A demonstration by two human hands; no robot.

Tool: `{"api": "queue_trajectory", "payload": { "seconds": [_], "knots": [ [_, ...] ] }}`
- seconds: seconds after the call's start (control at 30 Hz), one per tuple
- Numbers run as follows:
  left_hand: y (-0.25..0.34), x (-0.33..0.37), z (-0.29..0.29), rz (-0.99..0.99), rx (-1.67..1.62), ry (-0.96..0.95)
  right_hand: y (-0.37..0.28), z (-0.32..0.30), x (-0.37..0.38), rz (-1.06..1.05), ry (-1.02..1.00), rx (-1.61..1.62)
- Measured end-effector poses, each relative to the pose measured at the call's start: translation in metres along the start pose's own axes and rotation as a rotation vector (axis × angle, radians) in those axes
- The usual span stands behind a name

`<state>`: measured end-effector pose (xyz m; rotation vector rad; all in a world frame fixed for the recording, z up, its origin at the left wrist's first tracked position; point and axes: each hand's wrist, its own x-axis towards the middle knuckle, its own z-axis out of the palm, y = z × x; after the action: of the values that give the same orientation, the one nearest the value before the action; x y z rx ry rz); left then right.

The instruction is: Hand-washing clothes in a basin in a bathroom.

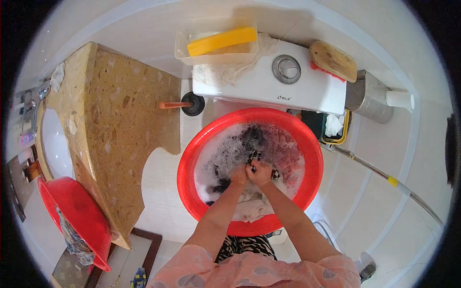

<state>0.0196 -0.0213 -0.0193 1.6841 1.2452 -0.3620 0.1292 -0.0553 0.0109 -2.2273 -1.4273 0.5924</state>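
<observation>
A big red tub [187, 183], bubbly soapy water [218, 156] inside, a white cloth [252, 211] near the person, a dark cloth [252, 136] farther off, left hand [238, 174] mid-tub, cannot tell its grip, right hand [260, 173] beside it, squeezed around a checked cloth [274, 174]

Place was a bathroom, judging by fittings. White toilet tank [261, 82] had a round flush button [286, 69] in its top; plunger [193, 104] stood near its left corner. Washbasin [57, 144] was set into a brown stone surface [74, 91], tap [34, 115] along the left edge.
</observation>
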Motion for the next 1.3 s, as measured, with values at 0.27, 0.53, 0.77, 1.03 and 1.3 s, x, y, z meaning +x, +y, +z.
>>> {"api": "queue_trajectory", "payload": {
  "seconds": [0.27, 0.53, 0.77, 1.03, 1.3],
  "knots": [
    [0.007, 0.002, -0.007, 0.072, 0.077, 0.233, 0.009, 0.024, 0.066, 0.186, -0.430, -0.127],
    [-0.001, -0.005, -0.028, -0.114, -0.125, 0.171, -0.010, 0.005, 0.095, -0.016, -0.435, -0.212],
    [0.029, -0.088, -0.085, 0.166, -0.077, 0.617, -0.014, -0.080, 0.074, -0.058, 0.198, 0.260],
    [-0.016, -0.132, -0.039, 0.642, 0.251, 0.339, -0.007, -0.061, 0.040, 0.040, -0.225, -0.040],
    [0.039, -0.093, -0.067, 0.294, 0.141, 0.621, 0.006, -0.028, 0.037, 0.115, -0.267, -0.226]
  ]
}}
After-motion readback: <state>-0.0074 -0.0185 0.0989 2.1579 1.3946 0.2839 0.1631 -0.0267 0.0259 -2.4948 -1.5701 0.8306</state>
